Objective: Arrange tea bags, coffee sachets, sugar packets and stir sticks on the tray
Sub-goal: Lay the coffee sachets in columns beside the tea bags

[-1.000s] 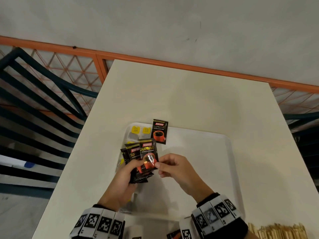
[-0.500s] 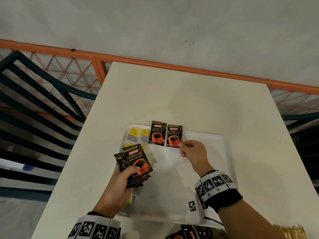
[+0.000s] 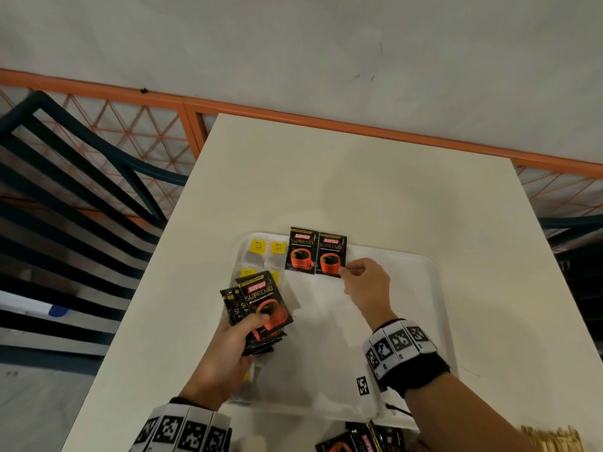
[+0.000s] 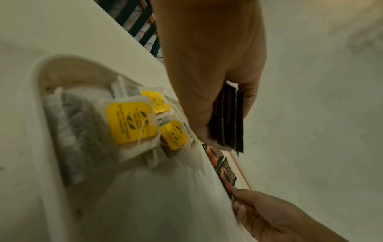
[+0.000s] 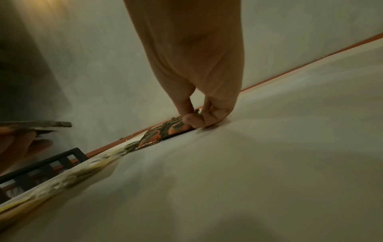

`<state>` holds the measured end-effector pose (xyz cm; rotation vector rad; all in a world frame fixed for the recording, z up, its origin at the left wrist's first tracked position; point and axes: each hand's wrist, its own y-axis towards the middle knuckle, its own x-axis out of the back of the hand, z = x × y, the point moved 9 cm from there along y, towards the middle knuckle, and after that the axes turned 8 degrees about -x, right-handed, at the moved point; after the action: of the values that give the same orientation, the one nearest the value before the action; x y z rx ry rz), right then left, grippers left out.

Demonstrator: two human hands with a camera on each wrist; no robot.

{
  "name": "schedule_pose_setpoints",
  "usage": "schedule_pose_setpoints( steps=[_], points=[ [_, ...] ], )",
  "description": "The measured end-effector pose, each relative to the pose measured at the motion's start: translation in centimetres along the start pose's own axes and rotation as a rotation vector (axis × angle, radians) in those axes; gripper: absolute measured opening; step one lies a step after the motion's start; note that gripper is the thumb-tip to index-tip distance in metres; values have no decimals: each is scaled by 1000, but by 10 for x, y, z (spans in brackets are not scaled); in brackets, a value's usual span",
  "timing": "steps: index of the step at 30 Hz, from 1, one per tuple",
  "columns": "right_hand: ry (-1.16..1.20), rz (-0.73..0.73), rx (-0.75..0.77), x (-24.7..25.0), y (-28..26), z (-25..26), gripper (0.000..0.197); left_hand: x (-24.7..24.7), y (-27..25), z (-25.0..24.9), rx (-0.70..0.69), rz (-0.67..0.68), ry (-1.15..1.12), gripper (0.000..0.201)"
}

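A white tray [image 3: 434, 288] lies on the cream table. Several yellow-tagged tea bags [image 3: 257, 252] [image 4: 128, 121] fill its far left corner. Two black-and-orange coffee sachets lie side by side at the tray's far edge. My right hand [image 3: 346, 272] [image 5: 193, 117] pinches the lower right corner of the right-hand coffee sachet [image 3: 331, 257] [image 5: 176, 126]; the left-hand sachet [image 3: 301, 249] lies free. My left hand [image 3: 248, 334] [image 4: 219, 124] grips a stack of coffee sachets [image 3: 264, 303] [image 4: 228, 119] above the tray's left side.
More coffee sachets [image 3: 359, 440] lie on the table below the tray's near edge. A bundle of wooden stir sticks [image 3: 551, 440] shows at the bottom right. A dark chair [image 3: 81, 197] and an orange railing [image 3: 293, 115] stand beyond the table's left and far edges.
My right hand took one sachet from the stack, carried it to the tray's far edge and set it down beside the first sachet. The left hand stayed put with the stack.
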<state>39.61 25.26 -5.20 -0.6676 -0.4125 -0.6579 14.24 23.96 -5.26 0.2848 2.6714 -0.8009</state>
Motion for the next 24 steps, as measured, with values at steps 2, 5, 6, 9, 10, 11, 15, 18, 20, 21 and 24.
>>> schedule_pose_setpoints(
  steps=[2,5,6,9,10,11,15,18,20,21,24],
  points=[
    [-41,-34,16,2,-2,2,25,-2,0,-1,-15,2,15,41],
    [-109,-51,169,0,-21,18,22,-4,2,-1,-24,1,17,46],
    [-138,-9,246,-6,-33,26,19,-5,2,-1,-25,0,18,43],
    [-197,288,331,-36,-67,34,22,-6,4,-3,-41,0,41,46],
    [-187,417,293,-47,-77,30,25,-5,3,-4,-48,4,57,52],
    [-167,527,246,-55,-85,26,26,-5,3,-4,-51,8,70,56],
    [-57,694,155,-68,-100,17,19,0,2,-7,-63,9,67,55],
    [57,681,80,-68,-96,12,14,3,1,-7,-55,6,38,45],
    [196,726,10,-69,-96,9,15,7,0,-5,-32,-2,15,36],
    [274,755,-25,-70,-96,9,18,9,1,-4,-27,-10,11,33],
    [443,737,-115,-66,-90,7,21,16,0,-7,-38,-51,8,28]
  ],
)
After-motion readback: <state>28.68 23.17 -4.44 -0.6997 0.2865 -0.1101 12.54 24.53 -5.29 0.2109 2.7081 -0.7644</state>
